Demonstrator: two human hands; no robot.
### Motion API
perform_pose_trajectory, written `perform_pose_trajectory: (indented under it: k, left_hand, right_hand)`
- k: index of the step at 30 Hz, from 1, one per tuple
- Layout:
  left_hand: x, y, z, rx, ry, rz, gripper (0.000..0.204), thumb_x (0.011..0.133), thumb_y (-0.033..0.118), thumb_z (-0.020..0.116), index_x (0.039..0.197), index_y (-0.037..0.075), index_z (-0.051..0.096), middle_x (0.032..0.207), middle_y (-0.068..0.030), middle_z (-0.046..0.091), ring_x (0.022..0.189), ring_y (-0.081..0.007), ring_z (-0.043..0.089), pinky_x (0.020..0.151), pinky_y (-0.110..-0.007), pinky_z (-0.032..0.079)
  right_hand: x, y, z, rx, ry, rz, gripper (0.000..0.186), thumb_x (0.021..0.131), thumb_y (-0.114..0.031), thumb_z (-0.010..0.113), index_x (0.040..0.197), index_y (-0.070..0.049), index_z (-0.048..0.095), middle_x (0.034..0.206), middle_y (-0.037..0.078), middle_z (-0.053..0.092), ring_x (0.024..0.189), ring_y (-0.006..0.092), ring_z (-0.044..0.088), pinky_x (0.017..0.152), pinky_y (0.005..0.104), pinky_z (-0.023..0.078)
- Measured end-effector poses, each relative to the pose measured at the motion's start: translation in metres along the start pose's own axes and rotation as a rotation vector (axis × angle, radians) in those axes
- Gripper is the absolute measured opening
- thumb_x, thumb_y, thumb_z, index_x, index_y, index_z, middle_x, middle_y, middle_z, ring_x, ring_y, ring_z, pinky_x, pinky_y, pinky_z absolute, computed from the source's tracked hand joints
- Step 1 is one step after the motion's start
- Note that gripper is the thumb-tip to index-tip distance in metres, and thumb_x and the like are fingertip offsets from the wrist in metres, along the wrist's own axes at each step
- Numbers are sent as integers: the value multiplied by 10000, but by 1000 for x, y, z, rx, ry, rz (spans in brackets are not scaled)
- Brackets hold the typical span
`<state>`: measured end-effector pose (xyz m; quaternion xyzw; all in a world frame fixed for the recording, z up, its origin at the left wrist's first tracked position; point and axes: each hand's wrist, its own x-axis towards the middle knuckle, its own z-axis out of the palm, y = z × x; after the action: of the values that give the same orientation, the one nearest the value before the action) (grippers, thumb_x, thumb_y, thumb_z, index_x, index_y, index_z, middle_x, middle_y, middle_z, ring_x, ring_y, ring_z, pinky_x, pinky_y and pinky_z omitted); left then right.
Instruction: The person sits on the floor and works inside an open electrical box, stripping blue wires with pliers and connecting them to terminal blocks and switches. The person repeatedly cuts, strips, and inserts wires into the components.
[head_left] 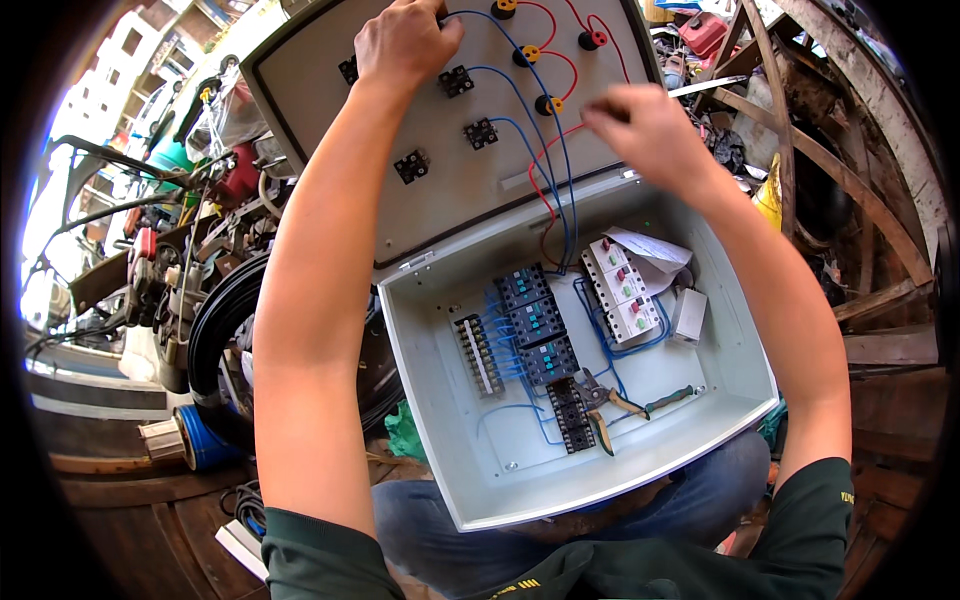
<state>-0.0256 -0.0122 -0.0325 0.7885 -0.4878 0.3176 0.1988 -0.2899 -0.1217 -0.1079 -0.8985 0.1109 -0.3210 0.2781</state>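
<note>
An open grey electrical enclosure [430, 440] rests on my lap, its door [330, 150] swung up on the far side. My left hand [405, 45] is closed at the top of the door, where a blue wire [510, 35] starts; what its fingers grip is hidden. My right hand [645, 130], slightly blurred, is curled over a red wire [562, 137] that reaches its fingertips. Black contact blocks [480, 133] and yellow-and-black round lamp fittings [527, 55] sit on the door between and beside my hands. A red-and-black fitting [592, 40] is above my right hand.
Inside the box are contactors [533, 322], a terminal strip [478, 355], white breakers [620, 290], a relay base [572, 415], pliers [605, 400], a screwdriver [670, 399], folded paper [655, 255] and a small white box [688, 315]. Coiled black cable [215, 340] and clutter lie left.
</note>
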Motion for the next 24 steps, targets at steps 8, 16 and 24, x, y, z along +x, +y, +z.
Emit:
perform_pose_trajectory:
  k: [8,16,24]
  left_hand:
    - [-3,1,-3,4,46,27,248,851,321,650,901,84,707,953,-164,719,885,-393,712,795,-524,567]
    - [14,3,-11,-10,-54,-71,243,816,299,642,857,89,758,897,-195,744,893,-399,724,835,-507,569]
    - [5,4,-12,-45,-16,-29,296,853,346,661,907,67,746,987,-207,740,950,-384,719,847,-495,567]
  right_hand:
    - [152,-20,69,-296,262,-21,198,789,-115,636,834,42,748,861,286,716,880,450,715,820,490,592]
    - [157,-28,75,-318,197,26,161,739,-85,647,809,15,752,870,292,709,906,440,718,845,495,589]
    - [156,-19,77,-230,179,-14,189,807,-137,652,875,12,748,919,293,711,952,443,703,872,500,569]
